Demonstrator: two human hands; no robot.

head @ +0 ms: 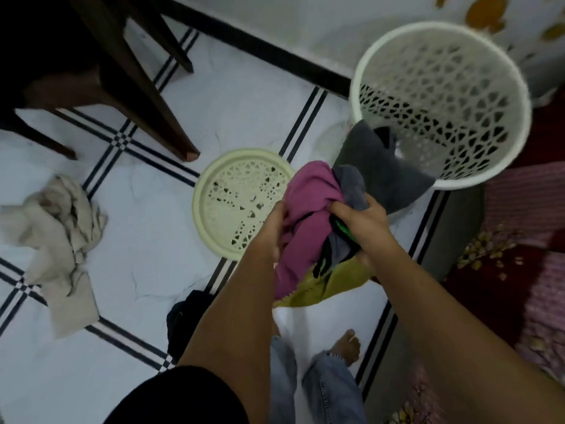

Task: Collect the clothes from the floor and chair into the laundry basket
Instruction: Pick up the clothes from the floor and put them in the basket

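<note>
Dim, flat, bluish light fills the room, with only faint shadows. The basket (440, 105) rim smears with motion blur, straight floor (171, 228) lines bow near the edges, and fine detail looks soft throughout.

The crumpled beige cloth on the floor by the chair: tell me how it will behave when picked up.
The crumpled beige cloth will probably be floppy: it lies in soft folds on the white tiled floor. It is likely light, being thin fabric. One trailing end may dangle, so gathering it in a bunch seems wise.

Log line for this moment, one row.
phase: carrying | both hands grip: bundle of purple, grey and yellow clothes | white lattice plastic basket: open, ahead | on floor: beige cloth, dark garment
</note>
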